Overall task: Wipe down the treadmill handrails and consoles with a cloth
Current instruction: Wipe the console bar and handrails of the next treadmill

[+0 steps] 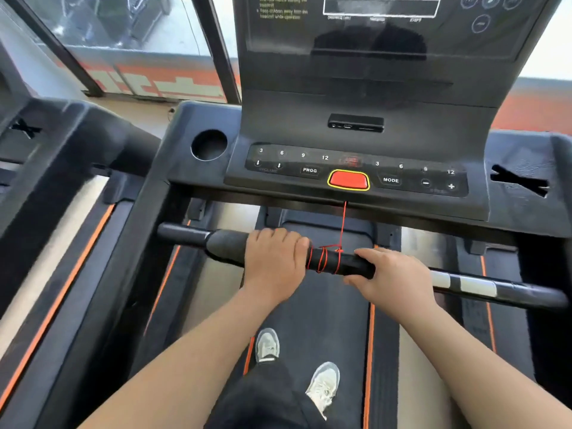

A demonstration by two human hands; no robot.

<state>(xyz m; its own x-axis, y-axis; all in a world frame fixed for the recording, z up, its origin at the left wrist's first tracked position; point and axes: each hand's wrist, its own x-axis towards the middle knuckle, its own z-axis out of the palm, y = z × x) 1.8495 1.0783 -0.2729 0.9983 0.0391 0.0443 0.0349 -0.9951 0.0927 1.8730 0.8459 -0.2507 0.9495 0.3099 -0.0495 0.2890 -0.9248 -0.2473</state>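
A black padded front handrail (227,247) runs across the treadmill below the console (356,171). My left hand (274,261) grips the bar from above, fingers curled over it. My right hand (391,275) grips the bar further right, thumb under it. Between the hands a red safety cord (329,258) is wound round the bar and runs up to the red stop button (348,180). No cloth shows in either hand. The console's upper display panel (380,26) is dark.
A round cup holder (209,144) sits at the console's left. Silver sensor plates (464,283) are on the bar's right part. My shoes (323,385) stand on the belt. Another treadmill (62,144) is at the left, windows behind.
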